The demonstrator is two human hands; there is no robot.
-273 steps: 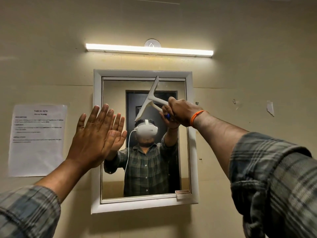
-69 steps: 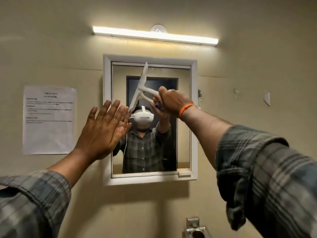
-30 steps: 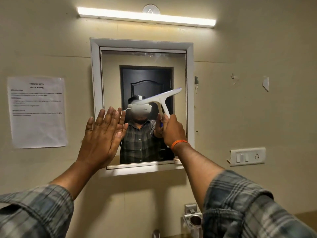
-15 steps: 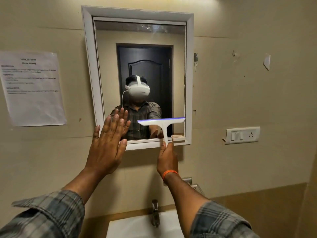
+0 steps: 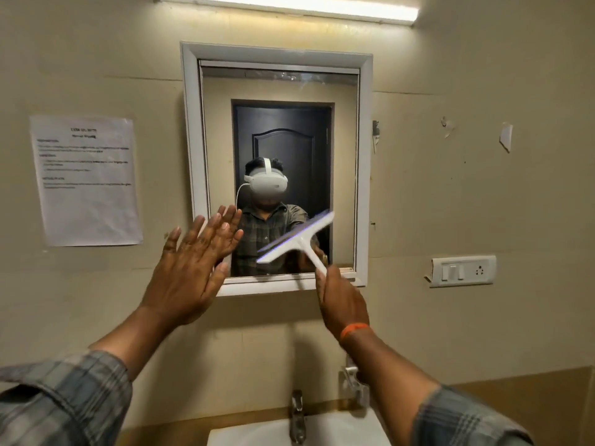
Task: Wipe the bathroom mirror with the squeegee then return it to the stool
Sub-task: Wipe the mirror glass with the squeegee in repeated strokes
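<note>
A white-framed mirror hangs on the beige wall straight ahead. My right hand grips the handle of a white squeegee whose blade has a bluish edge. The blade is tilted, right end higher, over the lower right part of the glass, and looks blurred. My left hand is held flat with fingers spread at the mirror's lower left corner; I cannot tell if it touches the frame. The stool is not in view.
A white sink with a metal tap lies below the mirror. A printed paper sheet is taped to the wall at left. A switch plate with a socket sits at right. A tube light glows above.
The squeegee swept down the glass from the upper part to near the bottom edge, then lifted slightly and tilted. My left hand stayed beside the mirror's lower left corner.
</note>
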